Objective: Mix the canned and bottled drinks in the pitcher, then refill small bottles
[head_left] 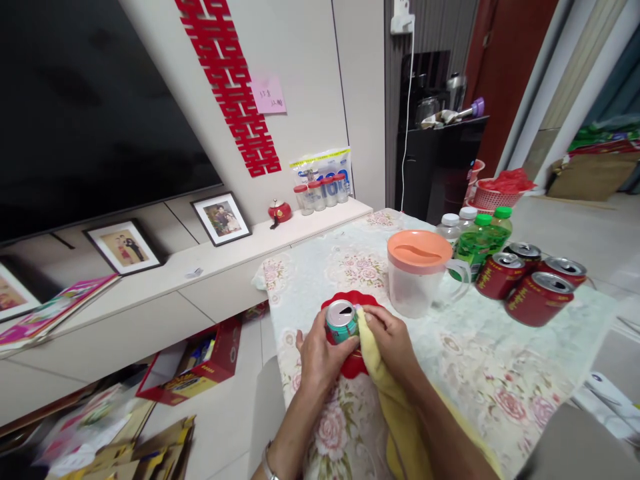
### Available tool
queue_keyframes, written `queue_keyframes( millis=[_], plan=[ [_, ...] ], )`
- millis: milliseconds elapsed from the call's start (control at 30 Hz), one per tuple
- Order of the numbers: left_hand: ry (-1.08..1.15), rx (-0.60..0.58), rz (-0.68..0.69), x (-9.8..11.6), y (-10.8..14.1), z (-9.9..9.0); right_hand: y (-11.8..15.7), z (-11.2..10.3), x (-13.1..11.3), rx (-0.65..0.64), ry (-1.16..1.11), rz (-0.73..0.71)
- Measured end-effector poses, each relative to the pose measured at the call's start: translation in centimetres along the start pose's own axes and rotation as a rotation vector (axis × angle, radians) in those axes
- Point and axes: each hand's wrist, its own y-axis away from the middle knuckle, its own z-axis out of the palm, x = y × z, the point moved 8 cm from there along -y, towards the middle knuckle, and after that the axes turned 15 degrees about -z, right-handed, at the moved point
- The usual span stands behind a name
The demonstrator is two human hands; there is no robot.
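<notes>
A teal can (343,324) with an opened top is held upright over a red scalloped dish (356,365) on the floral tablecloth. My left hand (323,353) wraps round the can's left side, thumb across its front. In my right hand (393,339) is a yellow cloth (376,363), pinched against the can's right side and trailing down toward the table's near edge. A clear pitcher (413,291) with an orange lid stands just beyond my right hand.
Several opened dark red cans (540,299) and several bottles, some green (473,241), stand on the tablecloth (470,373) at the right. Left of the table, a long white cabinet (220,257) holds framed photos, a red pot (279,211) and red-lidded jars (317,196).
</notes>
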Motion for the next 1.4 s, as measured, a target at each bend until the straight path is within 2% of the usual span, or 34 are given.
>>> queue_keyframes(
  millis=[100,233,367,433,600,900,1067,1233,1333,1400],
  plan=[
    [0.103,-0.025,0.039,0.6,0.3,-0.5,0.0,0.0,-0.9,0.005,-0.157,0.012],
    [0.355,-0.124,0.109,1.0,0.9,-0.1,0.2,0.1,-2.5,0.007,-0.265,-0.049],
    [0.605,-0.277,0.065,0.7,1.4,1.1,0.3,0.1,-3.5,0.000,-0.170,-0.131],
    [0.663,-0.310,0.052,0.8,1.7,1.5,0.3,0.2,-3.5,-0.009,-0.106,-0.142],
    [0.720,-0.347,0.080,1.1,2.5,2.4,0.3,0.5,-2.3,-0.007,-0.104,-0.024],
    [0.602,-0.220,0.097,0.5,1.4,2.9,0.4,-0.3,-1.2,0.091,-0.062,0.028],
    [0.624,-0.250,0.049,-0.2,0.3,3.0,0.4,-0.8,-0.6,0.097,-0.141,0.119],
    [0.653,-0.284,0.074,-0.8,-1.1,4.0,0.5,-2.6,0.7,0.214,-0.128,0.181],
    [0.563,-0.205,0.100,-1.2,-2.0,4.6,0.4,-3.0,1.3,0.232,-0.037,0.176],
    [0.497,-0.162,0.112,-1.4,-2.4,4.8,0.3,-2.5,1.3,0.179,0.048,0.131]
  ],
)
